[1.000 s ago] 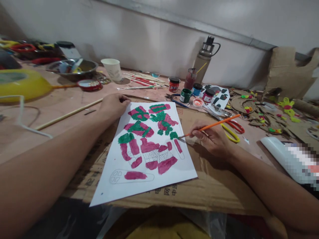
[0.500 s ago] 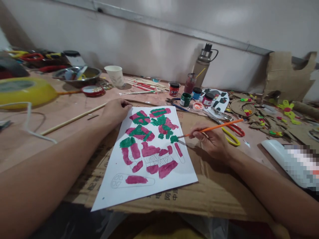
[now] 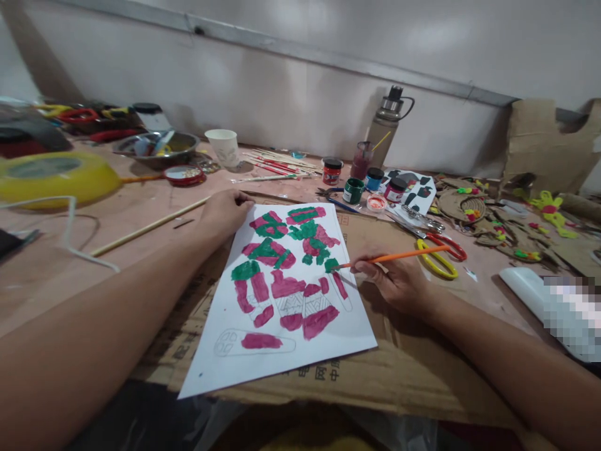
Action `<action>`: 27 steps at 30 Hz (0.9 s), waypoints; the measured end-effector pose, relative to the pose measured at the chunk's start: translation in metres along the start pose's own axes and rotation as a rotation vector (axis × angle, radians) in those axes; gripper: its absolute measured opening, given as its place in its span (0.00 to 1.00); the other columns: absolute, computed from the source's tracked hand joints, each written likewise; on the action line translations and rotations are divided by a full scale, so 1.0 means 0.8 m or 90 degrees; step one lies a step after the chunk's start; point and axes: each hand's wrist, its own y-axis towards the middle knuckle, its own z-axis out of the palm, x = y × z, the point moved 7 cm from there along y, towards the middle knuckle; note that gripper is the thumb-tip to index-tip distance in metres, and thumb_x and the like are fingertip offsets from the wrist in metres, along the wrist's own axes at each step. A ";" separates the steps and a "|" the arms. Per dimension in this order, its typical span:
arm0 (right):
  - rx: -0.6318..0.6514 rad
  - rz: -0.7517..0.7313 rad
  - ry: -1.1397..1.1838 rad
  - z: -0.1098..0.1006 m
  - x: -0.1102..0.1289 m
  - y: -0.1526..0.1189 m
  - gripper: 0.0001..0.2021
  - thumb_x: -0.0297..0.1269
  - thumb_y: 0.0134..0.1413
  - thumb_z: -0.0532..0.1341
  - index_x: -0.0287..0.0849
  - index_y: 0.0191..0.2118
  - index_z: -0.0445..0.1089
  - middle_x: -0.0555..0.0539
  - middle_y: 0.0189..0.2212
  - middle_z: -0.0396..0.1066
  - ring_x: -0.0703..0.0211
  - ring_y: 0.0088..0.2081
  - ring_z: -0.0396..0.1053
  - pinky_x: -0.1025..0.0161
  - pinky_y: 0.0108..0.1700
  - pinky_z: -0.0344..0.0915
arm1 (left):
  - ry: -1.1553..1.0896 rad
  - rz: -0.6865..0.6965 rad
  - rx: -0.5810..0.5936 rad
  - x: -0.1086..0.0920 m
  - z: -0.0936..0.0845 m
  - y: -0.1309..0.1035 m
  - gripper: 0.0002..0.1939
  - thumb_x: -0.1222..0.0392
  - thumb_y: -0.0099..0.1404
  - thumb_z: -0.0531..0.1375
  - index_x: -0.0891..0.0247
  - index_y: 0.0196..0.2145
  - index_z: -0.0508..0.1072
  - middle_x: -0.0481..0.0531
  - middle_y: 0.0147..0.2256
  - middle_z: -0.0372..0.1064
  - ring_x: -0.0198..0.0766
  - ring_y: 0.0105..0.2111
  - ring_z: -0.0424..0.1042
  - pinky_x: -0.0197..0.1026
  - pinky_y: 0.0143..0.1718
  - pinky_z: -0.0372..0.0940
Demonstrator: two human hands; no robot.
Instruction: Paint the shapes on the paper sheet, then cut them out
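Observation:
A white sheet of paper [image 3: 235, 371] with pencil outlines, painted in magenta and green patches, lies on a brown cardboard sheet [image 3: 399, 369]. At the paper's upper left corner rests my left hand [image 3: 230, 210], its fingers curled down and closed on the edge; some fingertips are hidden. My right hand [image 3: 392, 275] is closed around a paintbrush [image 3: 404, 255] with an orange handle. The bristles touch a small green patch [image 3: 331, 265] near the paper's right edge, above a narrow outline holding a magenta strip.
Behind the cardboard stand paint jars, including an open green paint jar [image 3: 353, 191], and a bottle [image 3: 387, 125]. Scissors [image 3: 436, 257] lie beyond my right hand. A paper cup [image 3: 223, 149], wooden sticks [image 3: 282, 164] and a yellow tape roll [image 3: 56, 178] are further left.
The brush tip has shifted slightly down on the green patch, and its handle is tilted flatter. The whole view has moved a little; my left hand stays at the paper's corner.

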 end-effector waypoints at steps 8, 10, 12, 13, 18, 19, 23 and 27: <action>0.031 0.015 0.005 0.008 -0.002 0.004 0.14 0.42 0.80 0.58 0.45 0.44 0.80 0.43 0.39 0.84 0.53 0.39 0.80 0.57 0.44 0.78 | -0.009 0.004 -0.016 -0.001 -0.002 -0.001 0.14 0.63 0.71 0.61 0.65 0.49 0.85 0.58 0.47 0.85 0.51 0.48 0.81 0.43 0.50 0.72; 0.036 0.008 0.011 0.007 -0.001 0.002 0.14 0.41 0.80 0.58 0.45 0.43 0.80 0.43 0.38 0.84 0.54 0.38 0.81 0.58 0.43 0.78 | -0.015 0.003 -0.026 0.002 -0.002 0.001 0.13 0.62 0.69 0.62 0.62 0.46 0.85 0.58 0.45 0.85 0.53 0.47 0.81 0.44 0.49 0.73; 0.026 0.003 0.018 0.005 -0.001 0.001 0.13 0.39 0.79 0.58 0.45 0.43 0.80 0.44 0.38 0.84 0.54 0.37 0.81 0.59 0.42 0.78 | -0.022 0.008 -0.029 0.004 0.000 0.004 0.12 0.62 0.67 0.62 0.61 0.44 0.85 0.58 0.44 0.85 0.55 0.47 0.81 0.45 0.50 0.73; 0.018 0.006 0.019 0.003 -0.002 0.000 0.13 0.39 0.79 0.59 0.45 0.44 0.80 0.44 0.38 0.84 0.54 0.37 0.81 0.59 0.43 0.78 | -0.025 0.010 -0.029 0.004 0.000 0.005 0.11 0.62 0.67 0.62 0.61 0.43 0.85 0.59 0.45 0.85 0.55 0.48 0.81 0.46 0.50 0.73; -0.006 0.038 0.033 0.001 -0.011 0.000 0.12 0.40 0.78 0.60 0.46 0.44 0.80 0.44 0.40 0.84 0.54 0.39 0.81 0.58 0.44 0.79 | -0.028 0.000 -0.013 0.006 0.004 0.005 0.11 0.62 0.71 0.60 0.63 0.43 0.83 0.61 0.49 0.84 0.54 0.50 0.81 0.45 0.54 0.71; 0.000 0.041 0.040 0.002 -0.012 0.000 0.12 0.40 0.78 0.60 0.46 0.44 0.80 0.44 0.40 0.84 0.54 0.39 0.81 0.58 0.44 0.78 | -0.028 -0.003 -0.011 0.006 0.004 0.005 0.11 0.62 0.72 0.60 0.63 0.43 0.83 0.61 0.49 0.84 0.54 0.51 0.81 0.45 0.54 0.71; 0.027 0.069 0.063 0.005 -0.013 -0.001 0.13 0.41 0.78 0.59 0.47 0.43 0.80 0.46 0.37 0.84 0.54 0.37 0.80 0.58 0.43 0.78 | -0.043 -0.002 -0.016 0.005 0.002 0.003 0.09 0.63 0.70 0.60 0.62 0.42 0.82 0.59 0.48 0.84 0.52 0.50 0.81 0.44 0.53 0.71; -0.018 0.066 0.067 -0.003 -0.009 0.001 0.12 0.39 0.77 0.60 0.49 0.40 0.79 0.48 0.36 0.83 0.55 0.36 0.80 0.59 0.41 0.77 | -0.049 0.001 -0.033 0.005 -0.001 0.003 0.07 0.63 0.66 0.62 0.59 0.37 0.81 0.57 0.45 0.84 0.52 0.48 0.81 0.43 0.52 0.71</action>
